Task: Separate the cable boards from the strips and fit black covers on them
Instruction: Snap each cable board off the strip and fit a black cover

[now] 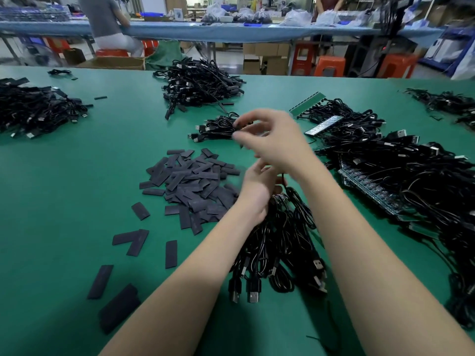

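Note:
My left hand (258, 191) grips the top of a bundle of black USB cables (277, 247) that lies on the green table, with small boards (280, 197) showing just under the fingers. My right hand (275, 142) is raised and blurred over a small heap of finished cables (218, 127). Its fingers are loosely curled and spread, and I see nothing between the fingertips. A pile of flat black covers (190, 183) lies left of my left hand. Board strips with cables attached (372, 191) are stacked at the right.
Bigger cable heaps sit at the far centre (203, 83), far left (38, 109) and far right (447, 101). Loose covers (138, 240) are scattered towards the near left. Bare strips (307, 102) lie behind my right hand. People work at a blue bench (180, 32) beyond.

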